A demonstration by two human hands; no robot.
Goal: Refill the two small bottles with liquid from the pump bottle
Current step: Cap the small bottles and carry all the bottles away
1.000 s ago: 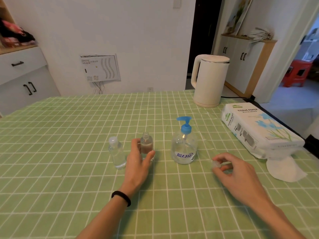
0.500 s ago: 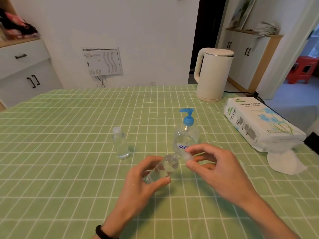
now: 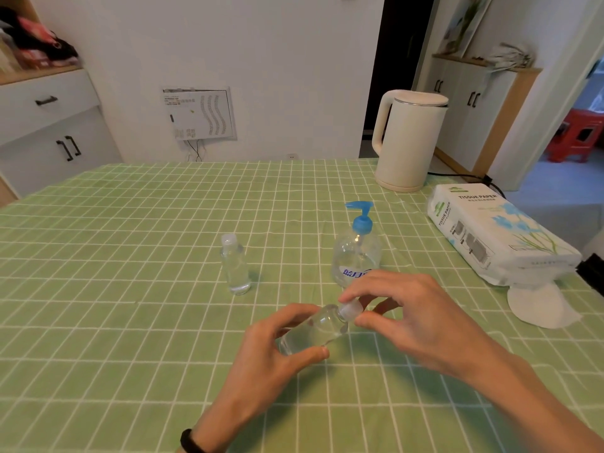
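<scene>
My left hand holds a small clear bottle tilted, neck pointing up and right, above the green checked tablecloth. My right hand pinches the bottle's clear cap right at the neck. Just behind my hands stands the pump bottle, clear with a blue pump head and partly filled. The second small bottle stands upright with its cap on, left of the pump bottle.
A cream electric kettle stands at the table's far right, its cord trailing off. A pack of tissue paper lies along the right edge with a loose tissue in front. Cabinets line the walls.
My left hand picked the small bottle up off the table and tilted it toward me. My right hand brought the cap over from the right to the bottle's neck.
</scene>
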